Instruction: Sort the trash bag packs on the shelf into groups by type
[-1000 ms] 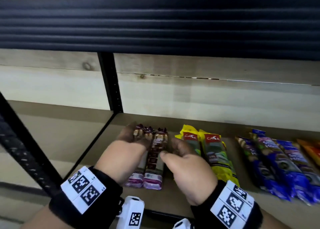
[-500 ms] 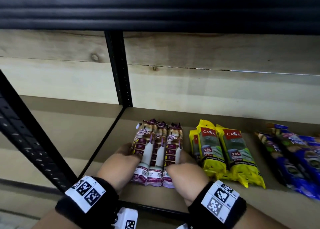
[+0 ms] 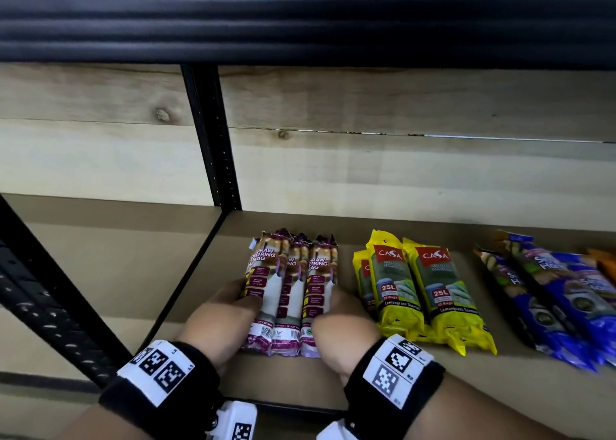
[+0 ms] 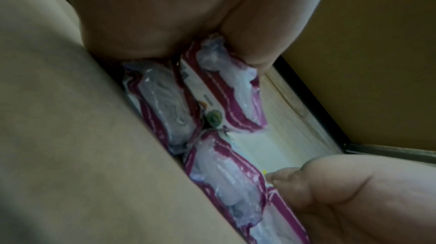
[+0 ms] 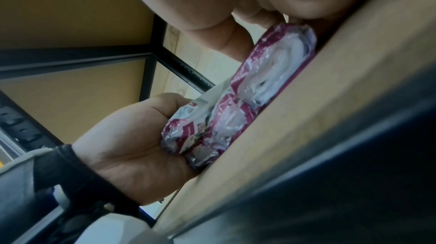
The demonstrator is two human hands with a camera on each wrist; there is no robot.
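Maroon-and-white drawstring packs, three side by side with clear plastic ends, lie at the left of the brown shelf. The left hand curls round their left edge, the right hand round their right, both clasping the bundle. Just beside them lie yellow packs, then blue packs cut off at the frame's edge. Fingertips are hidden behind the packs; small print is unreadable.

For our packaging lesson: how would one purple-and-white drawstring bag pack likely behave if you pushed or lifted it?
The drawstring bag pack is probably fairly firm: its end shows a tightly rolled core. Its glossy film wrap looks slippery. Being long and rounded, it may roll sideways on the shelf.
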